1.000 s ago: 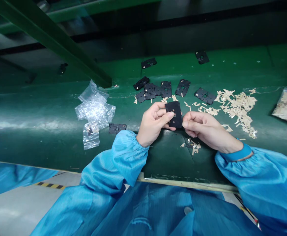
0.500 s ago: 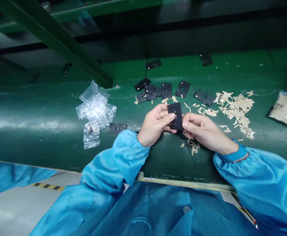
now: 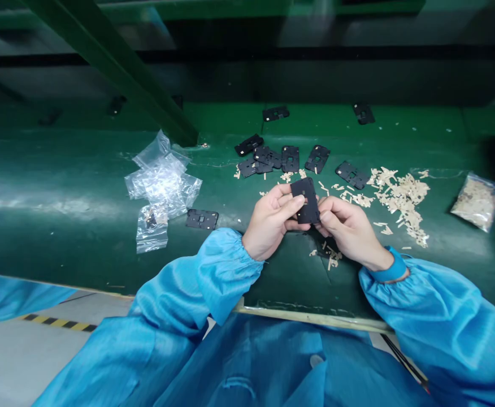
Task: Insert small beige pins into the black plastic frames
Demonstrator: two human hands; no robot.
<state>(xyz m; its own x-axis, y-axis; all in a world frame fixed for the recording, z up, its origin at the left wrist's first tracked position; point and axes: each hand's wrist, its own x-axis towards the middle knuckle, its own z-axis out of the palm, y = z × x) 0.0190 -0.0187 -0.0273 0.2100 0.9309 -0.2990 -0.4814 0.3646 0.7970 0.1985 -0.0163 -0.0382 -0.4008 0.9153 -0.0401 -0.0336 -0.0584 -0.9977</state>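
A thin black plastic plate (image 3: 308, 198) with small cutouts is held up over the green work surface, tilted. My left hand (image 3: 272, 219) grips it from the left, thumb on its face and fingers behind. Fingers pinched, my right hand (image 3: 346, 224) is closed at the plate's lower right edge; its fingertips are partly hidden. Below the hands lies a small heap of beige slips (image 3: 333, 260) with something dark among them. Several similar black plates (image 3: 290, 159) lie just beyond the hands, some overlapping. One more plate (image 3: 202, 219) rests left of my left forearm.
Clear zip bags (image 3: 163, 183) are piled at the left. A large scatter of beige slips (image 3: 402, 195) and a filled clear bag (image 3: 477, 202) lie to the right. A slanted green beam (image 3: 137, 79) comes down at the back left. A blue sleeve (image 3: 16, 297) shows at far left.
The view has shifted slightly. Both hands stay on the black plate, which now leans a little more, its lower end further right.
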